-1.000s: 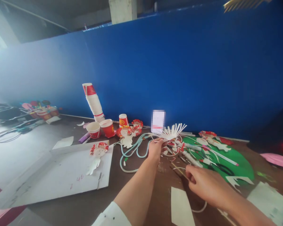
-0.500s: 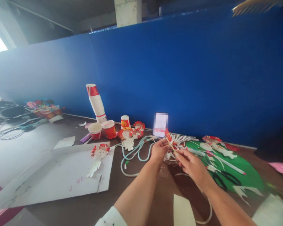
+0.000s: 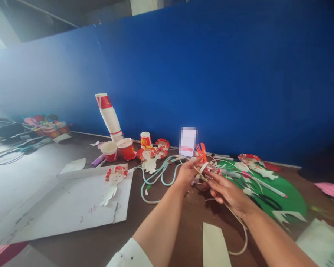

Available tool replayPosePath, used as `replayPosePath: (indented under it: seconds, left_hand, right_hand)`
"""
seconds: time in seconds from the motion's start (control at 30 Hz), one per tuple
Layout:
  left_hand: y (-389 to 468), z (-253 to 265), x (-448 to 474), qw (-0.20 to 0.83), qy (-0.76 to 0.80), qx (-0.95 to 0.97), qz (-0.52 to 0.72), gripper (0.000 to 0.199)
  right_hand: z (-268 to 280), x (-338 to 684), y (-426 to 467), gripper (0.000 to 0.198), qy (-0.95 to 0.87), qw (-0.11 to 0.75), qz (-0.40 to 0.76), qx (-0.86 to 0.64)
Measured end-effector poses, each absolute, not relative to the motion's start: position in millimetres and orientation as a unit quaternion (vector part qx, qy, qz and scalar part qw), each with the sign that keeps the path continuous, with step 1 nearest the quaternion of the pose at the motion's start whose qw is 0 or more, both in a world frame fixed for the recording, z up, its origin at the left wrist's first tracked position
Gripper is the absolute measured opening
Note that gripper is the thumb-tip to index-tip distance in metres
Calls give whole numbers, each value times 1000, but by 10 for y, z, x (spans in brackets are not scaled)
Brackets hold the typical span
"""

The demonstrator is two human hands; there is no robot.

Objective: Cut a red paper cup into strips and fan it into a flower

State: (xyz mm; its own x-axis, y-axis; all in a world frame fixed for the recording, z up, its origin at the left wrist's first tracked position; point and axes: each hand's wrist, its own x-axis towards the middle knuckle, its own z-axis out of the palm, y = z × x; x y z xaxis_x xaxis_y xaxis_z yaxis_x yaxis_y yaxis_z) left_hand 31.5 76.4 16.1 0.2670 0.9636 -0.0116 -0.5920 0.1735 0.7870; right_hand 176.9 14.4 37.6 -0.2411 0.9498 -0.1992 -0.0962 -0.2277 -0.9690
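My left hand (image 3: pixel 187 173) is closed, pinching a paper strip with a red fringe (image 3: pixel 202 152) that stands up above its fingertips. A thin wooden stick (image 3: pixel 200 175) slants across the paper strip's white lower part. My right hand (image 3: pixel 229 193) grips the stick's lower end between its fingers. Both hands are close together above the brown table (image 3: pixel 180 237). Behind the fingertips, a tangle of paper strips and a white cable is partly hidden. Black-handled scissors (image 3: pixel 268 200) lie right of my right hand on a green round mat (image 3: pixel 293 193).
A white board (image 3: pixel 66 207) with a paper figure (image 3: pixel 115 176) lies left. Behind stand stacked paper cups (image 3: pixel 110 118) and more cups (image 3: pixel 127 149). A pale blue cable (image 3: pixel 144 191) coils left of my hands. Cream paper (image 3: pixel 215 244) lies in front; a blue partition (image 3: pixel 211 74) rises behind.
The red fringe has turned more upright and spread out, with its white part now showing between my hands. The stick's tip has dropped to the left. The view has shifted slightly.
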Motion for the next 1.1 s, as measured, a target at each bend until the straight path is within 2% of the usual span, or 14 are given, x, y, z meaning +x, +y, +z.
replayPosePath:
  seconds: [0.5,0.8,0.93,1.1]
  left_hand:
    - [678,289,233,728,238,389,512,51]
    - [692,246,240,752,318,374,440,36]
    - [679,229,259,744,331,380,439,27]
    - [689,198,249,744,305,369,466,27]
  right_hand:
    - [457,1820,75,41,-440,405,687,-413]
    - [343,1797,174,50,-385,551,607,-425]
    - [302,1779,192,51,-387,555,596,-433]
    - [297,1738,160,54,-441,537,554,-459]
